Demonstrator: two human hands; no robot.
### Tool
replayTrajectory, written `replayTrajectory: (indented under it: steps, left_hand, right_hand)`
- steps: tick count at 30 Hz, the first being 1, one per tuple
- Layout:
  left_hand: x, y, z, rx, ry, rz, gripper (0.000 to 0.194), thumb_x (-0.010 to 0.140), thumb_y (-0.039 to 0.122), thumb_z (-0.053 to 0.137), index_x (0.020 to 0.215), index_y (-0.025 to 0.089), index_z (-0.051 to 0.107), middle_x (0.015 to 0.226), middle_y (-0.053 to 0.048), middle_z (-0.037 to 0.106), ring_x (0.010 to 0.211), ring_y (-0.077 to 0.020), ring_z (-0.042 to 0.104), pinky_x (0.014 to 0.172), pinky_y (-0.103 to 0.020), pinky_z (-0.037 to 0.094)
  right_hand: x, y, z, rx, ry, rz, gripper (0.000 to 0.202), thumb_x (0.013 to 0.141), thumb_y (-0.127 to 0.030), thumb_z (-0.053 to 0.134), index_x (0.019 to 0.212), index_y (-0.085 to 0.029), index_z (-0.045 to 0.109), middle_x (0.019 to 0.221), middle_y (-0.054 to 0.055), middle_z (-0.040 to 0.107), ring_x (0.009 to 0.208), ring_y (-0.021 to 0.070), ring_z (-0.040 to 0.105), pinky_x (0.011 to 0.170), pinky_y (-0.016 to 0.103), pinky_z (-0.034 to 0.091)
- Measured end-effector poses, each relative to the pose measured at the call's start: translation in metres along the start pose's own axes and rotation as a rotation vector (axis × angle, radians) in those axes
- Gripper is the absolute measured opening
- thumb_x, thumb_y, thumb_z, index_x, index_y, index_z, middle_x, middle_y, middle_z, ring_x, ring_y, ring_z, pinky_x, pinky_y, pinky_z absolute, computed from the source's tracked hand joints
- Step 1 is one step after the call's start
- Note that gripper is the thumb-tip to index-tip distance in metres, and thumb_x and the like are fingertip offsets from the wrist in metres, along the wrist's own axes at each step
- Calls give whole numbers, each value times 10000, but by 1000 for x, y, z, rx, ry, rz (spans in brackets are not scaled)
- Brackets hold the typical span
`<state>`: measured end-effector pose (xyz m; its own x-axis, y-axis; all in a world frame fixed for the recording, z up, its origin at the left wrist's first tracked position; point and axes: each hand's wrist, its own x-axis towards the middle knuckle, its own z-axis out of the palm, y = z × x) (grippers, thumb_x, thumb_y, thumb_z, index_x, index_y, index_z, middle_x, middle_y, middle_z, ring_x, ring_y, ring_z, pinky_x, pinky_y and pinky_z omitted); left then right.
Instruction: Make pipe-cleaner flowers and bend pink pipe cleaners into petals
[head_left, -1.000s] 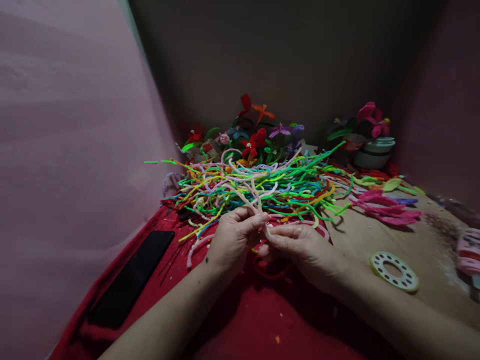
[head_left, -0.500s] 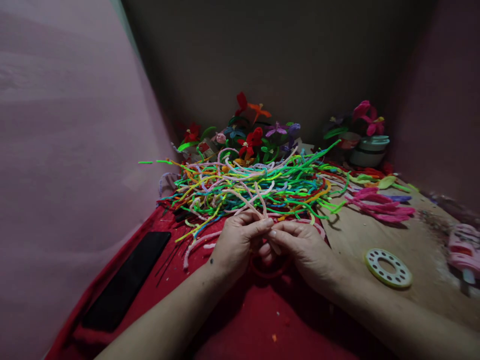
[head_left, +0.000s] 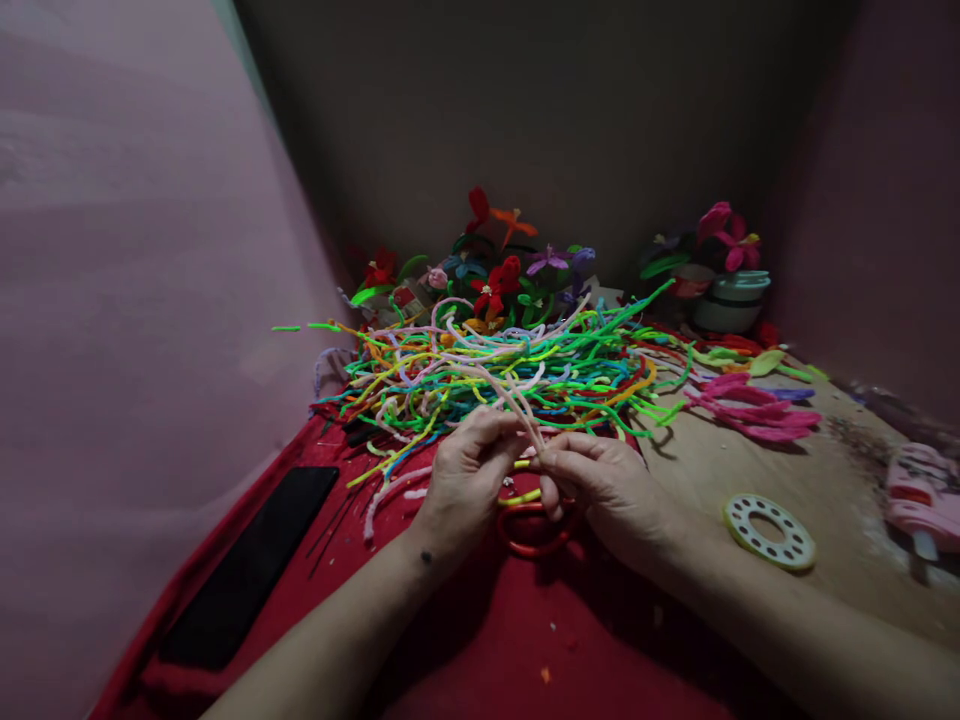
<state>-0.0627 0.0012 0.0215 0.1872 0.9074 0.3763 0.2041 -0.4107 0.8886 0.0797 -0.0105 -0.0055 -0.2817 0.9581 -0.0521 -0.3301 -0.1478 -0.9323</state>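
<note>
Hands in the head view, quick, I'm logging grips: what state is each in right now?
Left hand: curled beside the pale fuzzy stems; whether it grips them cannot be told.
Right hand: closed, pinching those stems between thumb and finger.

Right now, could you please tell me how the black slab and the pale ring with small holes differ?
The black slab is long and unpierced, while the pale ring is round with an open middle. The slab lies on red cloth; the ring lies on a brown surface. Both look thin and lie flat.
</note>
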Motion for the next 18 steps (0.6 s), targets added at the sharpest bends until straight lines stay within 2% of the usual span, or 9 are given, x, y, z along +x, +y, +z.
replayTrajectory:
  steps: [4, 6, 8, 10, 12, 13, 15, 18]
  left_hand:
    - [4, -7, -14, 356, -84, 388, 125, 792, 182, 561, 788, 203, 684, 823, -37, 580, 832, -148, 531, 742, -259, 423]
    - [6, -7, -20, 475, -131, 535, 113, 791, 174, 569, 780, 198, 679, 798, -35, 594, 811, -147, 519, 753, -283, 397]
    - [6, -5, -24, 549, -212, 609, 115, 801, 161, 553, 784, 190, 663, 783, -29, 614, 774, -140, 512, 764, -303, 370]
    - [6, -1, -26, 579, -305, 609, 124, 814, 146, 523, 788, 179, 639, 783, -28, 631, 760, -138, 513, 768, -313, 357]
    - [3, 4, -26, 564, -353, 525, 115, 807, 144, 512, 774, 162, 620, 777, -33, 635, 762, -142, 521, 773, -315, 359]
    - [2, 6, -26, 538, -360, 438, 108, 795, 150, 516, 754, 153, 615, 768, -36, 630, 759, -145, 524, 764, -310, 365]
    - [0, 9, -23, 408, -368, 148, 105, 768, 177, 527, 730, 140, 618, 738, -34, 612, 718, -141, 523, 698, -282, 382]
    - [-2, 9, -16, -11, -389, -395, 101, 691, 205, 554, 656, 124, 602, 594, -1, 538, 543, -97, 458, 524, -224, 334]
  right_hand:
    - [-1, -1, -2, 4, -40, 21, 197, 741, -304, 594, 632, -140, 581, 473, -22, 563, 403, 74, 472, 453, 203, 367]
    - [-1, -2, -3, -24, -73, 37, 174, 741, -260, 576, 613, -142, 574, 464, -21, 565, 398, 71, 462, 448, 198, 354]
    - [-1, -5, -3, -56, -106, 44, 174, 738, -215, 551, 580, -144, 559, 459, -20, 562, 400, 68, 453, 449, 194, 344]
    - [-1, -7, -3, -87, -125, 49, 171, 729, -187, 534, 563, -148, 548, 454, -26, 551, 402, 67, 448, 452, 194, 340]
    - [-2, -10, -2, -148, -137, 45, 174, 721, -174, 524, 549, -149, 537, 445, -29, 533, 403, 70, 446, 455, 197, 338]
    - [-3, -12, -2, -198, -145, 39, 181, 723, -175, 518, 544, -150, 531, 442, -30, 521, 405, 72, 443, 456, 200, 336]
    - [-7, -13, -1, -346, -155, -25, 188, 741, -189, 501, 560, -150, 535, 455, -31, 496, 420, 75, 429, 454, 203, 324]
    - [-13, -12, 0, -701, -123, -319, 185, 768, -173, 463, 607, -146, 550, 516, -21, 474, 478, 84, 419, 480, 215, 304]
